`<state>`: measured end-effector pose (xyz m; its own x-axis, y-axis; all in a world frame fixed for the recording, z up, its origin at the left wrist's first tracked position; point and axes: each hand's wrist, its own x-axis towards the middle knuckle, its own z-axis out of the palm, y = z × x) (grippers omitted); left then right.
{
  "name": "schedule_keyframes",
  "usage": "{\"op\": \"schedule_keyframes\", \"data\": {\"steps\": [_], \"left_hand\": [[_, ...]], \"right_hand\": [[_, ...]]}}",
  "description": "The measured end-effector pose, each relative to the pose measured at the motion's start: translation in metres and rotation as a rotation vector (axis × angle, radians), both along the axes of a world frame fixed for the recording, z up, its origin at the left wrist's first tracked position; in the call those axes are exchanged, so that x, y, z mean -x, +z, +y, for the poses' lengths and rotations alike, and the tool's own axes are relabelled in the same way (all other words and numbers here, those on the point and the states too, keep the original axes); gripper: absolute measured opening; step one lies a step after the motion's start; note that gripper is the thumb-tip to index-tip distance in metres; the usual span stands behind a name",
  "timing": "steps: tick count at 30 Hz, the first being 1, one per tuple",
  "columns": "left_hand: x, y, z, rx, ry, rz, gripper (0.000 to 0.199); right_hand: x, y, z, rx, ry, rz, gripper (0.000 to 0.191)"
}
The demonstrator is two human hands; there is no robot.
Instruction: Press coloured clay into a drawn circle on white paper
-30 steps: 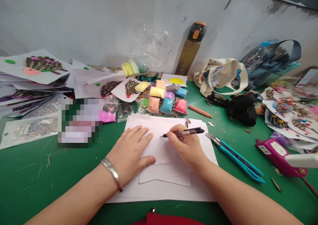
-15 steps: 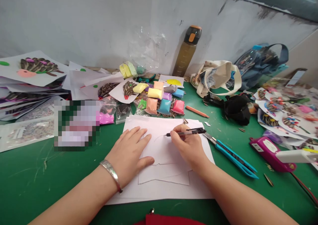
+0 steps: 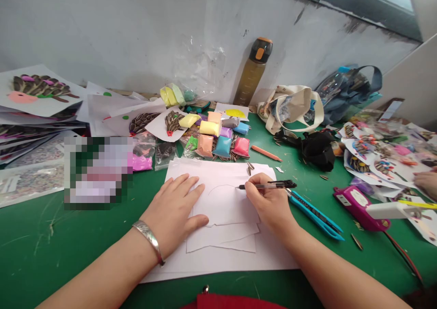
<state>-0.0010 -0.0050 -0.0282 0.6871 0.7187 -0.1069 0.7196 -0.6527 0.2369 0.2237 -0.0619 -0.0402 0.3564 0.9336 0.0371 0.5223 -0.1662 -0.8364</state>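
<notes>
Right hand (image 3: pixel 269 204): fingers closed around a pen (image 3: pixel 268 186), gripping the barrel near the tip. The tip rests on a white paper sheet (image 3: pixel 221 204) at the right end of a thin curved line (image 3: pixel 221 188).

Left hand (image 3: pixel 170 213): fingers open and spread, lying flat on the same sheet to the left of the pen, with the thumb pointing toward the right hand. A metal bangle (image 3: pixel 148 240) circles the left wrist.

Under both hands: the sheet lies on a larger white paper (image 3: pixel 218 263), with another cut paper piece (image 3: pixel 221 238) showing below the fingers of the left hand. These papers rest on a green cutting mat (image 3: pixel 68 240).

Just beyond the right fingertips: a few sunflower seeds (image 3: pixel 250 168) lie at the far edge of the paper. To the right of the fingers lies a blue utility knife (image 3: pixel 314 215), almost touching the pen's upper end.

Beyond the fingers: packets of colored clay (image 3: pixel 218 138) are heaped among loose seeds, with an orange stick (image 3: pixel 266 153) to their right. Paper cards with seed designs (image 3: pixel 172 124) lie farther left.

Far right of the fingers: a pink device (image 3: pixel 358 207) sits beside a glue gun (image 3: pixel 385 210). A second person's hand (image 3: pixel 425 184) shows at the edge, over more seed cards (image 3: pixel 385 149).

Along the wall, well past the fingers: a water bottle (image 3: pixel 252 72) leans upright, beside a cloth tote bag (image 3: pixel 290 108).
</notes>
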Motion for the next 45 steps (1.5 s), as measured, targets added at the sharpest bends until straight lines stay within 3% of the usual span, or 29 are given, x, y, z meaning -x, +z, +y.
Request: {"op": "schedule_keyframes", "data": {"steps": [14,20,24,29,34,40,45], "left_hand": [[0.000,-0.001,0.001,-0.004,-0.011,0.026,0.058],[0.001,-0.001,0.001,-0.003,-0.013,0.002,0.058],[0.001,-0.002,-0.001,-0.013,0.004,-0.026,0.057],[0.002,0.002,-0.005,0.008,0.011,-0.031,0.057],[0.001,0.003,-0.007,0.015,0.032,-0.047,0.057],[0.001,0.004,-0.006,0.035,0.031,-0.039,0.057],[0.002,-0.001,-0.005,0.016,0.008,-0.029,0.056]], "right_hand": [[-0.009,-0.001,-0.015,-0.034,-0.047,-0.075,0.016],[-0.012,-0.003,-0.015,-0.049,-0.048,-0.005,0.017],[-0.013,0.006,-0.013,-0.132,-0.057,0.061,0.015],[0.000,0.020,-0.008,-0.133,0.015,0.078,0.014],[0.014,0.017,-0.017,-0.062,0.192,0.068,0.012],[-0.004,0.005,-0.026,-0.051,0.105,0.228,0.016],[0.001,0.004,-0.024,0.000,0.177,0.288,0.014]]}}
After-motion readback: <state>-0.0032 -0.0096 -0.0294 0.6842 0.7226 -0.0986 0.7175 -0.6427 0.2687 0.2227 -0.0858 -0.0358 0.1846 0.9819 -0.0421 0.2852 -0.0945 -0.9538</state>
